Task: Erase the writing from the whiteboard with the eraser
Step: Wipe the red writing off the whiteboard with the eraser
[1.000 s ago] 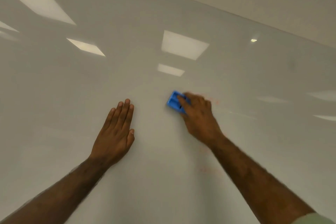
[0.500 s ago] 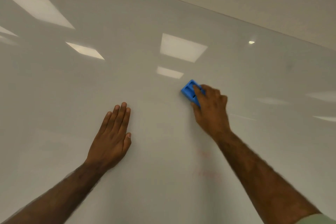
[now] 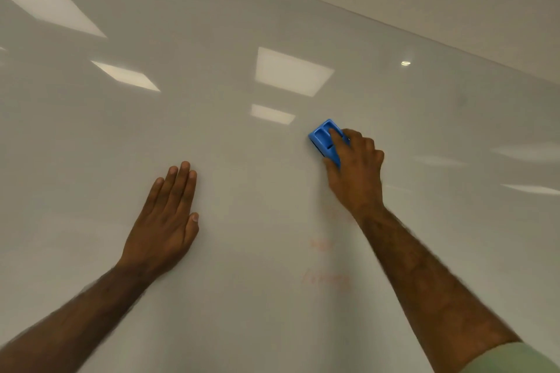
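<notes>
Right hand [image 3: 354,172] is gripping the blue eraser [image 3: 323,139], pressing it flat on the whiteboard [image 3: 230,251] above faint red writing [image 3: 325,280]. Left hand [image 3: 163,221] is lying flat, empty. Eraser looks light, rigid; the glossy board is probably slippery.

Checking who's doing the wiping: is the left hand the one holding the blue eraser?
No, the right hand grips the blue eraser, while the left hand lies flat and empty on the whiteboard.
</notes>
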A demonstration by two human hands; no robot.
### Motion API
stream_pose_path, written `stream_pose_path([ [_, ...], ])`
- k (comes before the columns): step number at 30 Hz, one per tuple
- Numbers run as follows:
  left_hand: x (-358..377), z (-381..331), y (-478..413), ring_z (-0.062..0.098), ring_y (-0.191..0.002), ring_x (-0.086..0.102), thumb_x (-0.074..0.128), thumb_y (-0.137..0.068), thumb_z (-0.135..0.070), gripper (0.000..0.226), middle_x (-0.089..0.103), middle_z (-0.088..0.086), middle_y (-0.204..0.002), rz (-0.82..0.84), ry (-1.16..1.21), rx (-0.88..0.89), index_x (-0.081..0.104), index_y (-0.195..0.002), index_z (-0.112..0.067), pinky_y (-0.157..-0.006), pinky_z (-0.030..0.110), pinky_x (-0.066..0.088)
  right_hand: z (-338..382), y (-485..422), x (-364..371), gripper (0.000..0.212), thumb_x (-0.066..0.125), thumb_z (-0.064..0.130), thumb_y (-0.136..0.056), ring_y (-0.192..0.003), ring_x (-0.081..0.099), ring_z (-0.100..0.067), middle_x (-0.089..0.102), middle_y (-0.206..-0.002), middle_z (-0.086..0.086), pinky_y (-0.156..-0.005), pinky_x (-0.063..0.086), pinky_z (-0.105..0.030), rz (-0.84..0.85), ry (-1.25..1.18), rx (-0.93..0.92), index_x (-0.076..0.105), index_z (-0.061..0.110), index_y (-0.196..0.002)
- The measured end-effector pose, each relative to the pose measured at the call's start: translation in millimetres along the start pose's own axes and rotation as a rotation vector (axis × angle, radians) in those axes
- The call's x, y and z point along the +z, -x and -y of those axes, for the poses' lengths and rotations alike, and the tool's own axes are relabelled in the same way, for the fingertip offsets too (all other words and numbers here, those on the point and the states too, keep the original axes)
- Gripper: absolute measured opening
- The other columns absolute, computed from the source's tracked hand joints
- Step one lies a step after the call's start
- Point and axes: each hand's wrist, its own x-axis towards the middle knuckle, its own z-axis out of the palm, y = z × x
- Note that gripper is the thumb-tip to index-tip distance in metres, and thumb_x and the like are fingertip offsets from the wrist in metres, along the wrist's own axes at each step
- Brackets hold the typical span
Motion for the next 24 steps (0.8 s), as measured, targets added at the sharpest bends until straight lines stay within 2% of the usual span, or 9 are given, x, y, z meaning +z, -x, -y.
stream_pose_path([
  [3,-0.5,-2.0,0.1,0.028,-0.164,0.004,0.025,-0.102,-0.031,0.072,0.002,0.012,-0.177,0.012,-0.009,-0.013,0.008,-0.166,-0.004,-0.134,0.041,0.002,26.4,18.7,7.2,0.058,0.071,0.023,-0.086,-0.108,0.052,-0.040,0.053,-0.135,-0.016,-0.085,0.041,-0.048,-0.011,-0.008,-0.032,0.053,0.011,-0.140],
  [6,-0.3,-7.5,1.5,0.027,-0.164,0.003,0.025,-0.102,-0.031,0.072,0.001,0.011,-0.177,0.010,0.008,-0.046,0.007,-0.166,-0.004,-0.134,0.039,-0.001,60.0,61.8,18.9,0.061,0.070,0.019,-0.083,-0.108,0.052,-0.036,0.051,-0.138,-0.013,-0.083,0.040,-0.045,0.050,-0.055,-0.288,0.052,0.013,-0.140],
  [8,0.8,-12.9,2.3,0.027,-0.164,0.003,0.026,-0.102,-0.031,0.072,0.002,0.011,-0.177,0.012,0.015,-0.040,0.008,-0.166,-0.004,-0.133,0.038,-0.001,50.1,64.3,17.4,0.061,0.069,0.018,-0.083,-0.110,0.051,-0.033,0.050,-0.139,-0.010,-0.083,0.039,-0.044,0.078,-0.055,-0.367,0.052,0.016,-0.141],
  [13,2.3,-24.6,1.4,0.029,-0.164,0.006,0.027,-0.102,-0.031,0.072,0.003,0.013,-0.176,0.020,-0.006,-0.002,0.009,-0.166,-0.003,-0.134,0.040,0.001,-21.0,5.5,-3.2,0.056,0.070,0.020,-0.088,-0.110,0.052,-0.040,0.052,-0.138,-0.014,-0.087,0.040,-0.049,0.008,0.025,-0.043,0.053,0.014,-0.141],
  [16,6.6,-40.0,3.6,0.028,-0.164,0.006,0.028,-0.102,-0.030,0.072,0.004,0.013,-0.176,0.025,-0.031,0.058,0.010,-0.166,-0.003,-0.134,0.040,0.002,-21.3,12.4,-2.6,0.055,0.067,0.024,-0.092,-0.114,0.049,-0.036,0.048,-0.141,-0.012,-0.090,0.039,-0.049,0.009,0.003,-0.033,0.049,0.014,-0.143],
  [18,12.0,-52.0,6.3,0.028,-0.164,0.005,0.027,-0.102,-0.031,0.072,0.002,0.012,-0.177,0.031,-0.027,0.083,0.008,-0.166,-0.004,-0.134,0.041,0.002,-3.9,45.2,2.9,0.058,0.070,0.020,-0.086,-0.111,0.051,-0.038,0.050,-0.140,-0.013,-0.088,0.039,-0.048,0.029,-0.030,-0.115,0.052,0.014,-0.141],
  [21,16.9,-59.8,8.5,0.027,-0.164,0.004,0.028,-0.102,-0.031,0.073,0.001,0.011,-0.177,0.024,-0.016,0.064,0.007,-0.167,-0.005,-0.134,0.040,0.000,14.6,98.1,9.2,0.064,0.075,0.013,-0.078,-0.110,0.053,-0.033,0.052,-0.140,-0.010,-0.084,0.040,-0.045,0.091,-0.057,-0.347,0.055,0.015,-0.139],
  [23,17.6,-60.0,8.0,0.027,-0.164,0.003,0.029,-0.101,-0.030,0.074,0.002,0.012,-0.177,0.017,-0.017,0.061,0.007,-0.167,-0.005,-0.134,0.040,0.000,4.8,92.2,7.0,0.063,0.078,0.014,-0.077,-0.109,0.056,-0.035,0.055,-0.139,-0.010,-0.083,0.040,-0.045,0.099,-0.042,-0.450,0.058,0.016,-0.137],
  [24,17.8,-59.4,7.7,0.027,-0.164,0.003,0.029,-0.101,-0.030,0.074,0.001,0.012,-0.177,0.015,-0.023,0.065,0.006,-0.167,-0.005,-0.134,0.040,0.000,-3.2,77.4,4.5,0.062,0.078,0.014,-0.077,-0.108,0.057,-0.036,0.056,-0.138,-0.011,-0.083,0.041,-0.045,0.090,-0.031,-0.440,0.059,0.016,-0.136],
])
